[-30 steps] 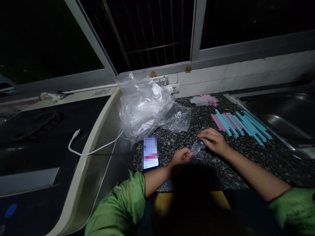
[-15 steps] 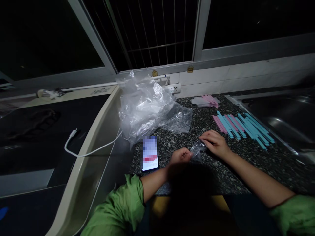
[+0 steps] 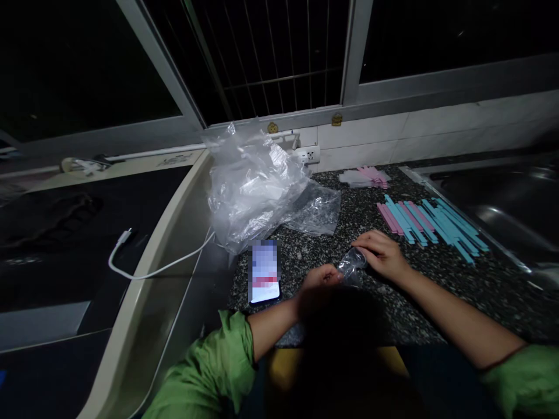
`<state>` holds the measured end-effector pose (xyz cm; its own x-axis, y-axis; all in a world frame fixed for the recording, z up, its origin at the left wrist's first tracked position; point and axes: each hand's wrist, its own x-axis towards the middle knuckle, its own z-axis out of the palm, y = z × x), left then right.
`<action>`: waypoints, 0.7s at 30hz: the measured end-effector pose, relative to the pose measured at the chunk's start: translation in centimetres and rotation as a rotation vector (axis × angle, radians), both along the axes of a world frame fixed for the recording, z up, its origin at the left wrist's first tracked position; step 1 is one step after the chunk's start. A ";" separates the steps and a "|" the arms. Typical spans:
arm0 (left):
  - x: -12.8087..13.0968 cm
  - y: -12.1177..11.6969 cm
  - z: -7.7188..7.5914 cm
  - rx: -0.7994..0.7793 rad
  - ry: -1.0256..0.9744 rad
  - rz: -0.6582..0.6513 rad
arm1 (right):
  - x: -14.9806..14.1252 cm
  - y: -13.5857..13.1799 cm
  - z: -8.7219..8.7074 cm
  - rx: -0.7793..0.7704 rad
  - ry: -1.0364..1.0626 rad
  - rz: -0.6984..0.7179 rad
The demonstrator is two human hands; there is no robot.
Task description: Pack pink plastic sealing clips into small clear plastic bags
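Between my hands is a small clear plastic bag (image 3: 350, 265), crumpled and shiny, just above the speckled countertop (image 3: 305, 256). My left hand (image 3: 322, 279) pinches its left edge with curled fingers. On the other side, my right hand (image 3: 384, 254) grips the bag's upper right part between thumb and fingers. A phone (image 3: 264, 291) with a lit screen lies to the left of my left hand. Beyond my right hand, several flat turquoise strips (image 3: 452, 230) and pink strips (image 3: 389, 218) are laid side by side, some overlapping.
A heap of clear plastic bags (image 3: 262, 186) stands at the back left. Behind are more pink strips (image 3: 373, 176) in clear wrapping and a wall socket (image 3: 308, 154). A metal sink (image 3: 502, 209) borders the right; a white cable (image 3: 161, 272) crosses the beige-edged appliance (image 3: 144, 244) at left.
Both hands keep their hold on the plastic bag, which has shifted and crumpled slightly. The whole view has moved a little; the strips, phone and bag heap lie as before.
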<state>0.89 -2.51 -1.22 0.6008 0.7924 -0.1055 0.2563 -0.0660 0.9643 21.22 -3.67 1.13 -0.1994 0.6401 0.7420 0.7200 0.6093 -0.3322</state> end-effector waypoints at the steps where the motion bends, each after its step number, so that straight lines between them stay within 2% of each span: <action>1: 0.0 0.1 -0.1 -0.003 -0.004 0.002 | 0.0 0.0 0.0 -0.002 0.002 -0.003; 11: -0.2 0.6 0.2 0.026 -0.108 0.087 | 0.0 -0.2 0.1 -0.042 0.052 -0.098; 16: -0.3 1.1 0.3 0.082 -0.115 0.133 | -0.3 -0.3 0.2 -0.042 0.044 0.016; 21: -0.4 1.4 0.3 0.104 -0.115 0.134 | -0.4 -0.5 0.2 -0.030 0.039 0.067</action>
<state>0.44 -1.13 -0.90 0.4923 0.8693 0.0439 0.1582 -0.1390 0.9776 20.79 -4.18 1.37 -0.2136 0.6484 0.7307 0.6644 0.6448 -0.3779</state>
